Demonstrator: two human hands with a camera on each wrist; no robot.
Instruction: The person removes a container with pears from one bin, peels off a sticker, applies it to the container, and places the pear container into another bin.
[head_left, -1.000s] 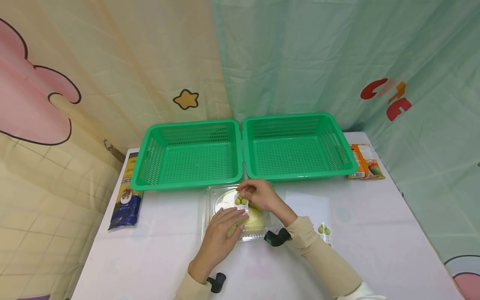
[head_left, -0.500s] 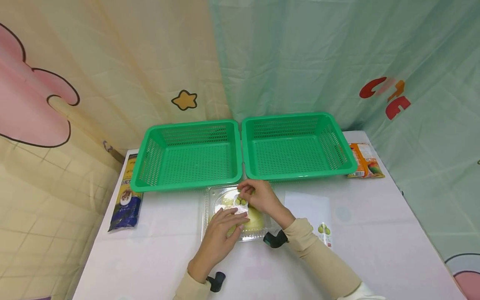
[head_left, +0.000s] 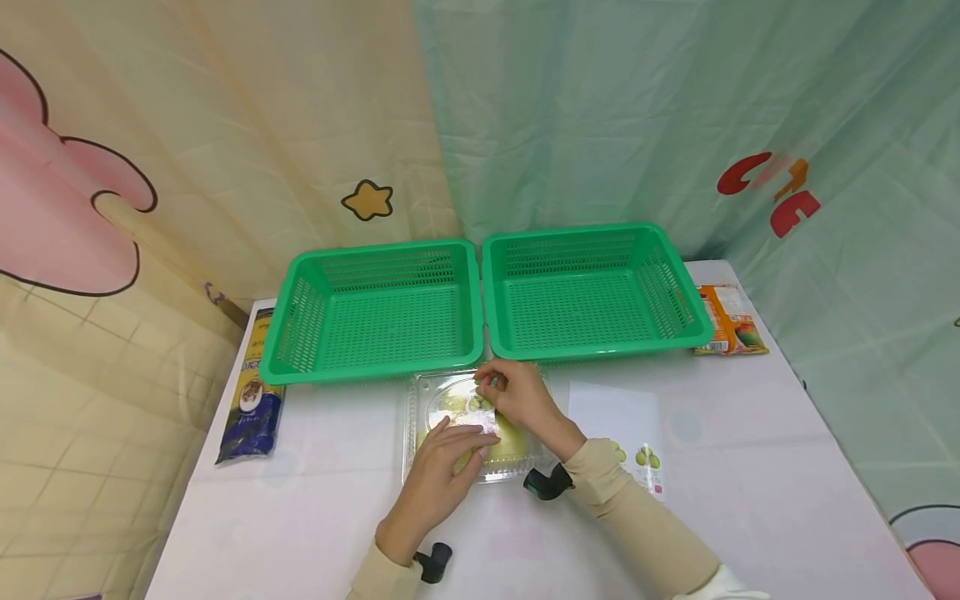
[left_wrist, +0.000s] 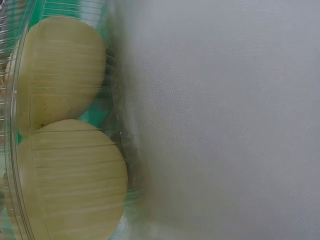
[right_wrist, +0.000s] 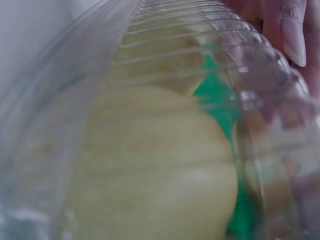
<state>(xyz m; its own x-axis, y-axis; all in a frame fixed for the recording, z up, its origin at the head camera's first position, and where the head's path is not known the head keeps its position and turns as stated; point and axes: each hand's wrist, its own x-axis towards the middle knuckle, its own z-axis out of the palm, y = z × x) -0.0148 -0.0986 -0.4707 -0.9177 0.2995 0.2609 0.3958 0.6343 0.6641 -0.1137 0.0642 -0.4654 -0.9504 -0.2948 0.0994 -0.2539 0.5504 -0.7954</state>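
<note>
2 green baskets (head_left: 393, 325) (head_left: 577, 312) | 1 clear container (head_left: 450, 390) | 1 white sheet (head_left: 615, 412) | 2 packets (head_left: 251, 396) (head_left: 733, 321)

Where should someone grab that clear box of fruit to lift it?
Likely by its left and right side walls, one hand coming from each side. The clear box lies flat and broad, and the green baskets sit close against its far edge. The ribbed walls may give some grip; the broad top offers little to hold.

The left grip (head_left: 441, 467) and right grip (head_left: 521, 394) partly hide the clear ribbed plastic box (head_left: 410, 425). Lettering on the white fruit-printed label (head_left: 482, 412) is too small to read. A beige fabric sleeve (head_left: 600, 477) covers part of the white printed sheet (head_left: 622, 410). The left wrist view's lower edge crops a round pale-yellow fruit (left_wrist: 75, 182).
</note>
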